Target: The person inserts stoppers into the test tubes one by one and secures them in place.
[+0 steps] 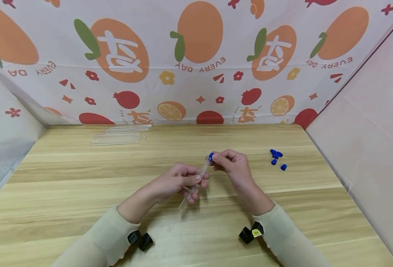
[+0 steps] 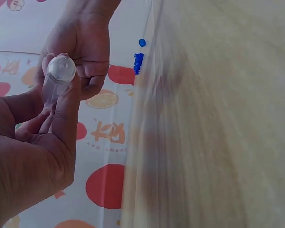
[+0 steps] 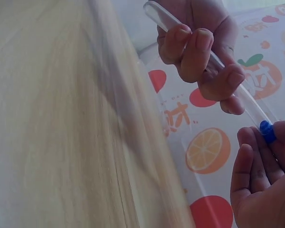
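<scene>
A clear test tube [image 1: 203,171] slants between both hands above the table, its rounded end low and towards the person. My left hand [image 1: 180,181] grips the tube around its middle, thumb on top. At the tube's upper end, my right hand [image 1: 231,165] pinches a blue cap [image 3: 266,131] that sits at the mouth; how far it is pushed in cannot be told. The tube's rounded bottom [image 2: 61,69] faces the left wrist view. Inside the tube nothing can be made out.
Several clear tubes [image 1: 119,135] lie side by side at the back left of the wooden table [image 1: 83,207]. Several loose blue caps [image 1: 276,154] lie on the right. A fruit-print cloth [image 1: 196,85] hangs behind the table, with pale sheets at both sides.
</scene>
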### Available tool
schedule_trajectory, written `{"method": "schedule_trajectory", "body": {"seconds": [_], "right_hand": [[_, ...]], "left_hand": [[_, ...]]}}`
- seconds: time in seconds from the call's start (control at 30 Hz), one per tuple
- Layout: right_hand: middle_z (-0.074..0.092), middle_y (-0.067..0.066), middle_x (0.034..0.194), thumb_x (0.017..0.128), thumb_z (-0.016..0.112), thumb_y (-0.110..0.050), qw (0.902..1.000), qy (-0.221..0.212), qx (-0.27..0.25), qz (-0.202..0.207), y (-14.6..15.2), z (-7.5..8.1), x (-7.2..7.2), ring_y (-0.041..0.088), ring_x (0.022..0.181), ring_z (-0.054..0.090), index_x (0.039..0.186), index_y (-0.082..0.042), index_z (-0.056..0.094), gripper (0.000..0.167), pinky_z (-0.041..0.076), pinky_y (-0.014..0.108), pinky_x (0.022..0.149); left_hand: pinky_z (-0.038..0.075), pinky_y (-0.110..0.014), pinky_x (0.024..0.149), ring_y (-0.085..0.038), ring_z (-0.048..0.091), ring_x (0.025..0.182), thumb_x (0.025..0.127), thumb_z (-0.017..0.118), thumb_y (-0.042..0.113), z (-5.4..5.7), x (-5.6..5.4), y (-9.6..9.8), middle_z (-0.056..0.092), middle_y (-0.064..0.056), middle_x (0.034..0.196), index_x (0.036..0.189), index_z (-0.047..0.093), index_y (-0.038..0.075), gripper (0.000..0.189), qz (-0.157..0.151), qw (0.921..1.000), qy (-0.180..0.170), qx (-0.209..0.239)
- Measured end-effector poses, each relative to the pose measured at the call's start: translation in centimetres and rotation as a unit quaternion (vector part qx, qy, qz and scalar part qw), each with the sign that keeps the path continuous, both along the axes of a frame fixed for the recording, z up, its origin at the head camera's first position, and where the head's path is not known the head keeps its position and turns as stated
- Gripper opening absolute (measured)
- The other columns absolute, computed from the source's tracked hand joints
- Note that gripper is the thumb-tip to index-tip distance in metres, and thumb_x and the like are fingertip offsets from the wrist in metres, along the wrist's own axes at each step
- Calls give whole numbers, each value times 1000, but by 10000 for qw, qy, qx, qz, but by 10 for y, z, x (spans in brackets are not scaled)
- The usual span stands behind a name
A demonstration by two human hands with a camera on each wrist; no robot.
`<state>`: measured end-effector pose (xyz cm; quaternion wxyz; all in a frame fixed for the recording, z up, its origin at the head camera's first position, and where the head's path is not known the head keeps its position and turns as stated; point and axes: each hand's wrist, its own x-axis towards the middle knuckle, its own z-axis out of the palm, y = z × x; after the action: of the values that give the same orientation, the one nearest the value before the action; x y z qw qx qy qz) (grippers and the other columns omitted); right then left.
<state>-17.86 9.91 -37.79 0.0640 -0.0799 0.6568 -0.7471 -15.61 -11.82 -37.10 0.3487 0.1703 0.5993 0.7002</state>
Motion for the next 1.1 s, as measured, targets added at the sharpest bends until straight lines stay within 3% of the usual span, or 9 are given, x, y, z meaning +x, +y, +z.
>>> {"method": "schedule_trajectory", "body": {"seconds": [0.37,0.6,0.73,0.93,1.1], "right_hand": [[77,7,98,96,68,-14,9996,146,199,143,-1,1,2,19,92,72,86,-5,69,13,59,32,82],[75,14,104,94,68,-8,9931,728,825,413,5,2,4,17,91,70,92,5,67,13,59,28,79],[75,13,101,94,69,-7,9859,1094,1102,629,9,2,3,17,87,69,89,3,68,11,58,26,76],[74,11,94,94,68,-5,9794,1295,1196,983,11,0,0,17,83,68,89,1,70,8,56,25,70],[74,8,97,95,67,-7,9834,1205,1003,912,8,1,1,16,84,69,94,3,69,10,58,27,76]], "left_hand": [[59,-30,58,-14,63,62,106,47,11,1,0,-4,67,-4,91,128,52,-17,36,-52,9999,72,-96],[60,-32,57,-17,65,62,106,47,12,0,0,-2,66,-13,91,125,55,-17,36,-79,9986,350,-396],[59,-31,55,-17,65,60,107,46,12,0,2,-2,66,-14,88,121,58,-17,34,-73,9976,506,-463],[58,-30,53,-16,64,57,107,46,13,-2,3,-3,66,-14,84,114,60,-18,35,-187,9964,692,-461],[59,-31,56,-15,65,60,107,47,16,0,4,-3,66,-10,86,120,58,-17,37,-66,9974,608,-372]]}}
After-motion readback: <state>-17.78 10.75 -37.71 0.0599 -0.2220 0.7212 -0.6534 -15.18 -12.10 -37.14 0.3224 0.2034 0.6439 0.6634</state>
